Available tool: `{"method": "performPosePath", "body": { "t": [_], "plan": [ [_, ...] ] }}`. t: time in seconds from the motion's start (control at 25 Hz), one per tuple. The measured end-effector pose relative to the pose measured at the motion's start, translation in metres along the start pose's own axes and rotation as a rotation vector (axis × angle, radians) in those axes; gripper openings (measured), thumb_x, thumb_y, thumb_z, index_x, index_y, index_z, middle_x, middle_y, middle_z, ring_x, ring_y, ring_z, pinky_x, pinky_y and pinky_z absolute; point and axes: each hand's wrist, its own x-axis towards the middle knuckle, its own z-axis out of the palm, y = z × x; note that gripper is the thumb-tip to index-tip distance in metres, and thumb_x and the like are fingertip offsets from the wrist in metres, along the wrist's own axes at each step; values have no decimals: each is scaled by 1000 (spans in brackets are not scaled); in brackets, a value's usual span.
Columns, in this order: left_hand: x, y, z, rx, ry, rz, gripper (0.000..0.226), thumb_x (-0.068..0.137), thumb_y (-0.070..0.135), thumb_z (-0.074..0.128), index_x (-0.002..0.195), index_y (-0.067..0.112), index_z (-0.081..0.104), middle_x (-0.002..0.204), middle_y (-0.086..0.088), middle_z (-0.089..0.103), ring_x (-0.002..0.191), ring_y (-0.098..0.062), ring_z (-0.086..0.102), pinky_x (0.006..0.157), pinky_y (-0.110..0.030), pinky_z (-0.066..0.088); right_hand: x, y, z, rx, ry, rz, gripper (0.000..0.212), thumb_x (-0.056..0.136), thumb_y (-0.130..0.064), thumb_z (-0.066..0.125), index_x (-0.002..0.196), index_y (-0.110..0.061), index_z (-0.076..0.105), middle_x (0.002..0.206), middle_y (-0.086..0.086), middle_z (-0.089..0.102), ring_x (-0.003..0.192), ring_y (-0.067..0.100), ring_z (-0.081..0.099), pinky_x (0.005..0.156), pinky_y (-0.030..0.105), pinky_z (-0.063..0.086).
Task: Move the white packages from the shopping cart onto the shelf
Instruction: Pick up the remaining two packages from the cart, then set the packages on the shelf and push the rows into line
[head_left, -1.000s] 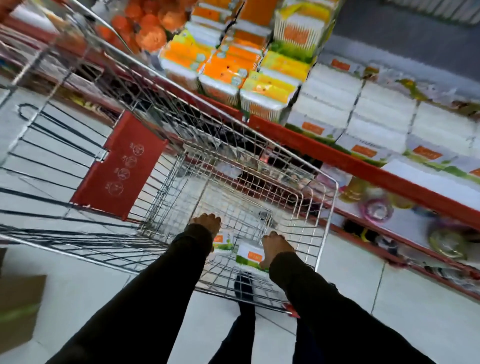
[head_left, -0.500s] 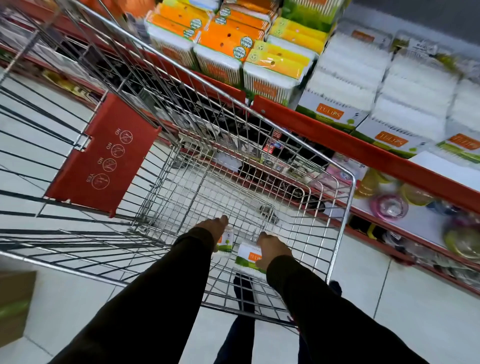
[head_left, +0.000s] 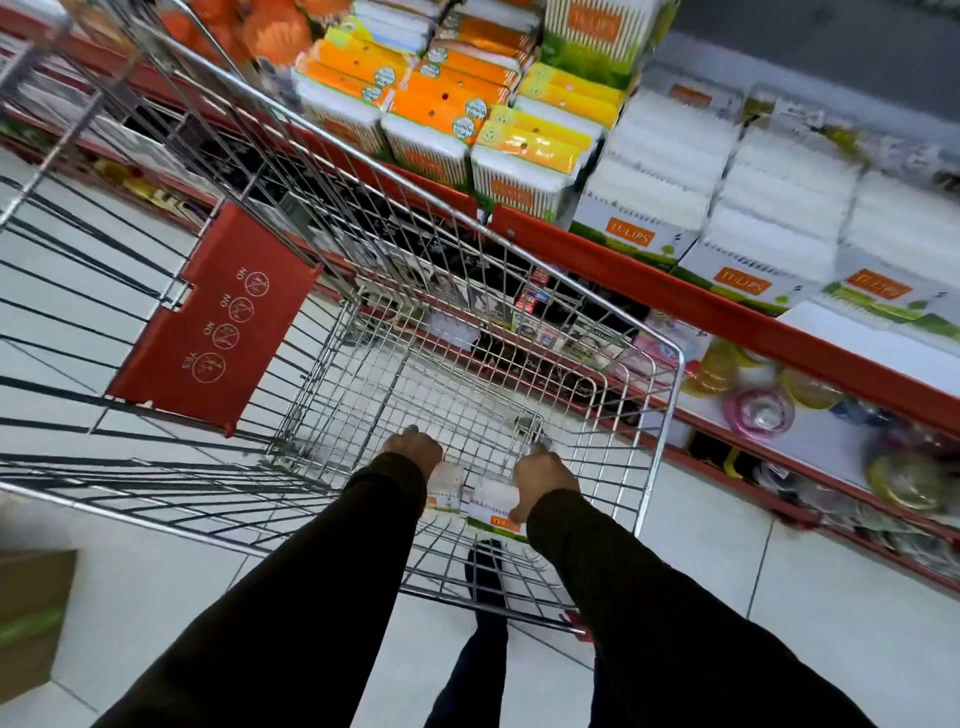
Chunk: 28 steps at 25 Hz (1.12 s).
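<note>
Both my arms, in dark sleeves, reach down into the wire shopping cart (head_left: 670, 410). My left hand (head_left: 413, 452) is closed around a small white package (head_left: 444, 488) with an orange and green label. My right hand (head_left: 543, 475) grips a second white package (head_left: 493, 506) marked with an orange label. Both packages sit low, just above the cart's wire floor. To the right runs the red-edged shelf (head_left: 675, 291), stacked with matching white packages (head_left: 769, 223).
The cart's red child-seat flap (head_left: 213, 338) stands at the left. Orange and yellow packs (head_left: 447, 104) fill the shelf's left part. A lower shelf (head_left: 810, 467) holds coloured round items. A cardboard box (head_left: 31, 618) sits on the tiled floor at the left. My foot (head_left: 485, 571) shows under the cart.
My hands have closed around the two packages and lifted them slightly off the cart floor. The view has tilted, bringing the shelf closer.
</note>
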Motion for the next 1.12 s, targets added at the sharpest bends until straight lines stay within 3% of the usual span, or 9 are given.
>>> {"method": "performPosePath", "body": {
  "t": [0.16,0.4,0.64,0.84,1.0,1.12],
  "plan": [
    [-50,-5,-38,-32,126,-79,36,91,20,65,125,10,62,127,-10,63,124,-26,56,98,-37,53,-46,3,-46,50,88,-4,38,72,-16,84,107,-10,70,110,8,68,102,27,67,84,37,59],
    [-129,-7,-115,-167,335,-41,42,84,20,72,124,12,62,128,-10,60,113,-28,64,95,-39,56,-127,12,-135,111,259,-38,42,77,-20,83,116,-14,69,119,9,69,108,30,67,90,39,57],
    [-184,24,-183,-145,569,76,49,87,22,69,133,14,55,140,-9,49,122,-28,58,102,-39,50,-195,64,-181,122,492,22,40,75,-19,83,114,-21,72,118,6,70,110,27,66,89,37,57],
    [-197,85,-236,-158,689,260,53,83,23,72,132,23,49,137,-3,51,128,-26,51,102,-37,47,-240,142,-205,181,591,187,41,72,-24,83,112,-26,73,114,2,71,108,24,67,87,36,58],
    [-196,150,-275,-126,746,358,57,85,22,70,137,23,48,144,-3,47,135,-25,46,111,-34,41,-271,209,-221,178,658,290,44,76,-24,78,119,-28,69,122,1,68,115,22,63,96,31,51],
    [-190,200,-301,-111,762,400,56,85,22,70,136,23,48,139,-4,49,130,-25,49,106,-38,46,-281,253,-230,168,688,344,47,77,-27,79,122,-29,67,125,0,67,117,21,62,96,31,50]
  ]
}}
